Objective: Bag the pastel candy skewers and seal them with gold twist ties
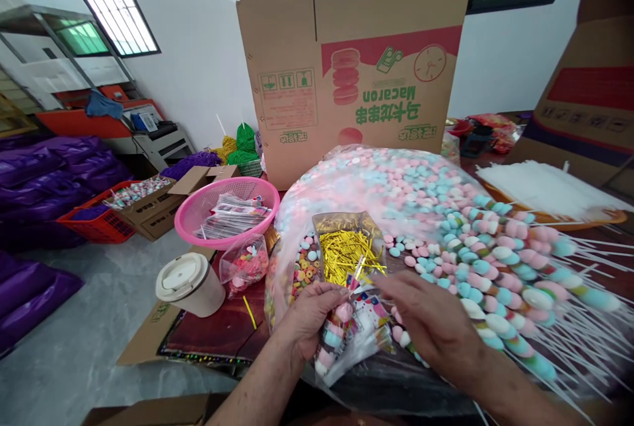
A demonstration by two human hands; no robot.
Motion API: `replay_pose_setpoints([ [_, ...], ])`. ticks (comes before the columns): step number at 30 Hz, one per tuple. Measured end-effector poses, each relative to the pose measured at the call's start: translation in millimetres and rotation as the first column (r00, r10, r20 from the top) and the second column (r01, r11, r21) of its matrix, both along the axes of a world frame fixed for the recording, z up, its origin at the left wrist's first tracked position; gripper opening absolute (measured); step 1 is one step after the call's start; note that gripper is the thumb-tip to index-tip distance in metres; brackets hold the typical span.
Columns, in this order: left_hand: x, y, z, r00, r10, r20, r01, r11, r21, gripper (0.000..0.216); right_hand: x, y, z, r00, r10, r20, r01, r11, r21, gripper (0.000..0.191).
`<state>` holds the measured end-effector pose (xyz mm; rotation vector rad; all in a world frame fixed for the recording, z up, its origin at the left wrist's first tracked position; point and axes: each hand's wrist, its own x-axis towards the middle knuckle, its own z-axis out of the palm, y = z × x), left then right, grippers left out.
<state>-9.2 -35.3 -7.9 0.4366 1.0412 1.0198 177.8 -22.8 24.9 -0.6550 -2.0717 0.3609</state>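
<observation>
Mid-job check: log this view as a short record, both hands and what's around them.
Left hand: pinching a wrapped candy skewer near its upper end
Right hand: beside it, blurred; contact unclear
Beyond hands: bag of gold strips
Right side: piled candy skewers, white sticks pointing mostly rightward
Left side: pink basket of flat packets; lidded container nearer the person
Back: cardboard box, "Macaron" print upside down

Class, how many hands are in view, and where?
2: the left hand holds a wrapped candy stick near the gold strips; the right hand, blurred, is just to its right.
</observation>
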Motion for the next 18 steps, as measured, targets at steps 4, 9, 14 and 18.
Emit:
replay_pose_setpoints([
  [4,2,0,1.8,1.000,-0.014,0.005,0.014,1.000,-0.021,0.027,-16,3,-1.8,0.992,-0.079,-0.095,0.064,0.987,-0.148,0.042],
  [9,-2,0,-1.5,1.000,-0.006,0.006,0.006,1.000,-0.023,0.023,-17,12,-10.9,0.999,-0.003,0.048,0.001,1.000,0.027,0.024],
  [14,-4,0,-3.0,0.993,-0.117,0.034,0.117,0.993,0.012,0.021,-17,21,-22.7,0.874,-0.026,0.485,-0.181,0.909,0.375,0.025],
  [18,-15,-2,6.1,0.917,-0.382,-0.114,0.391,0.917,0.077,0.026,-20,22,-22.4,0.782,0.034,0.622,-0.266,0.921,0.285,0.017],
])
